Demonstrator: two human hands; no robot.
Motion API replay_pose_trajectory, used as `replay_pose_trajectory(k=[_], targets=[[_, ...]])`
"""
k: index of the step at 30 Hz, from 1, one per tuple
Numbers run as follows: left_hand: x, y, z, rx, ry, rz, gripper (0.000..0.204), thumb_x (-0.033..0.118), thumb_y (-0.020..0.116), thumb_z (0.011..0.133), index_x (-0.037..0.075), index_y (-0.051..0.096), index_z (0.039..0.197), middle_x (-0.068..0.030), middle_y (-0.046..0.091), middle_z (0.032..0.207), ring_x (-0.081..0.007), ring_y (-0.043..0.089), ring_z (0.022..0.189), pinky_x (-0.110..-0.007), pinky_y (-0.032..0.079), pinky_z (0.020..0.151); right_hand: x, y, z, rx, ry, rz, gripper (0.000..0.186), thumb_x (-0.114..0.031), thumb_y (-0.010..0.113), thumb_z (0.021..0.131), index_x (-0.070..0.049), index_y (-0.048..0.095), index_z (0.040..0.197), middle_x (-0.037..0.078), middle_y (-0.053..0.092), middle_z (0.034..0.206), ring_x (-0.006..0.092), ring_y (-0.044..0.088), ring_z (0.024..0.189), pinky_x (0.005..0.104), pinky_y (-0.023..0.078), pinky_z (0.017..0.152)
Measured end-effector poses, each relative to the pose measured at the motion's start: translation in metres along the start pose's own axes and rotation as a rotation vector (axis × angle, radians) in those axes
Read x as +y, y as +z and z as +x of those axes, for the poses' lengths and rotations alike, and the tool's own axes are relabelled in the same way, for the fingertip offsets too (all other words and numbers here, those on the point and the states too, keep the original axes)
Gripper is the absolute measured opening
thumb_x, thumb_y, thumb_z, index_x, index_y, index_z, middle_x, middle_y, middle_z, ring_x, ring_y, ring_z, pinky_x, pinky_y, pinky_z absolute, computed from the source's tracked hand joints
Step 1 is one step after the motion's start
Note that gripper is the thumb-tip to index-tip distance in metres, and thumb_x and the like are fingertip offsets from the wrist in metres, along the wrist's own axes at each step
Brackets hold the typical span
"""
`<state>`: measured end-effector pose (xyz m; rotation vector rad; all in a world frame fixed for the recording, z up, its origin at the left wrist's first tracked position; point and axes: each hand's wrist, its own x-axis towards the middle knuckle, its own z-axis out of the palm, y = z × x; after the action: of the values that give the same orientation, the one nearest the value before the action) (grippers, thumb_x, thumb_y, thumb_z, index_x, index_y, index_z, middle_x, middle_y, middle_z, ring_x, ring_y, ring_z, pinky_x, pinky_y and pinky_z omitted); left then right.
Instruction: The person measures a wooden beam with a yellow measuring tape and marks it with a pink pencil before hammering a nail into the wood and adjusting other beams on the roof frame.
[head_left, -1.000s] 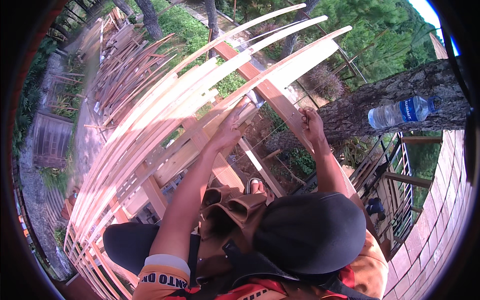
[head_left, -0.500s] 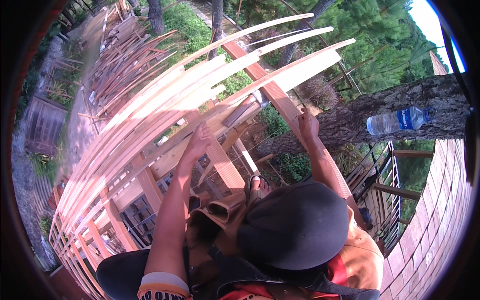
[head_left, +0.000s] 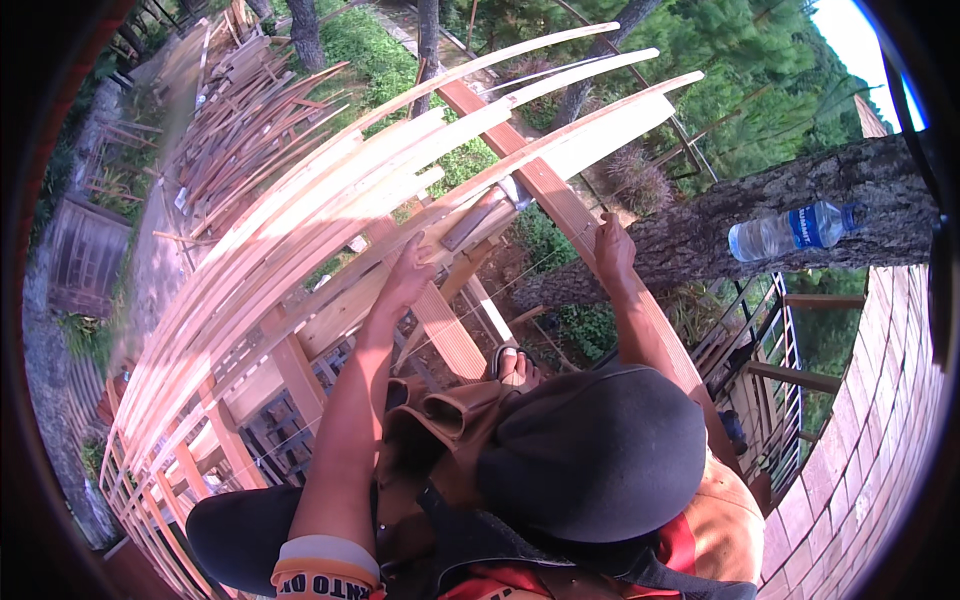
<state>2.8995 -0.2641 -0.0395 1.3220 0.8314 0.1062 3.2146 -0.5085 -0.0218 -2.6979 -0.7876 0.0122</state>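
Closest in is my brown leather tool pouch [head_left: 455,415], with my sandaled foot [head_left: 517,370] just past it. My left arm goes up and away from me, and the left hand [head_left: 405,277] is loosely open over the pale boards, fingers partly stretched out, nothing visible in it (can't tell if the fingertips actually touch wood). My right arm's bent up along the reddish beam [head_left: 560,200], and that right hand [head_left: 613,245] is curled closed at the beam's edge; can't tell if something small is pinched in there.

The hammer [head_left: 475,222] lies just beyond my left hand, up and to its right. Its long axis slants the same way as the boards beside it: handle end toward me and leftward, head away and rightward, right by that beam.

Surface-wise, it's all open timber framing, with long pale battens [head_left: 290,215] (bent like bananas by the lens) crossing the beams. Further right there's a thick tree trunk [head_left: 680,235], a clear water bottle [head_left: 775,237] lying sideways in front of it, and a tiled roof [head_left: 850,400]. Way off left, a messy lumber pile [head_left: 255,130], then greenery.
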Motion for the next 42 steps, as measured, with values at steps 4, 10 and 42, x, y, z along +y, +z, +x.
replay_pose_trajectory(k=[4, 10, 42], targets=[[0.003, 0.006, -0.001, 0.004, -0.023, 0.011, 0.085, 0.001, 0.056, 0.081, 0.005, 0.016, 0.156, -0.0262, 0.042, 0.147, -0.0281, 0.057, 0.114, -0.034, 0.048, 0.089, 0.008, -0.003, 0.001, 0.044, -0.074, 0.001, 0.022, -0.016, 0.057, 0.093, -0.009, 0.06, 0.113, 0.017, 0.067, 0.104, 0.0381, 0.065, 0.097, 0.0485, 0.051, 0.081], [-0.002, 0.001, 0.0, 0.012, -0.037, 0.003, 0.084, 0.006, 0.062, 0.085, 0.011, 0.017, 0.157, -0.023, 0.043, 0.148, -0.0231, 0.055, 0.115, -0.035, 0.046, 0.09, 0.006, 0.005, 0.006, -0.015, -0.121, 0.0, 0.022, -0.017, 0.05, 0.094, -0.009, 0.061, 0.112, 0.018, 0.063, 0.106, 0.0399, 0.062, 0.097, 0.0501, 0.05, 0.081], [0.001, 0.009, -0.002, 0.018, -0.082, -0.071, 0.088, 0.001, 0.062, 0.078, 0.005, 0.019, 0.155, -0.027, 0.043, 0.145, -0.0284, 0.056, 0.117, -0.034, 0.048, 0.091, 0.006, 0.001, -0.02, -0.085, -0.37, -0.106, 0.02, -0.018, 0.046, 0.095, -0.01, 0.061, 0.104, 0.016, 0.061, 0.096, 0.039, 0.063, 0.093, 0.0497, 0.051, 0.076]])
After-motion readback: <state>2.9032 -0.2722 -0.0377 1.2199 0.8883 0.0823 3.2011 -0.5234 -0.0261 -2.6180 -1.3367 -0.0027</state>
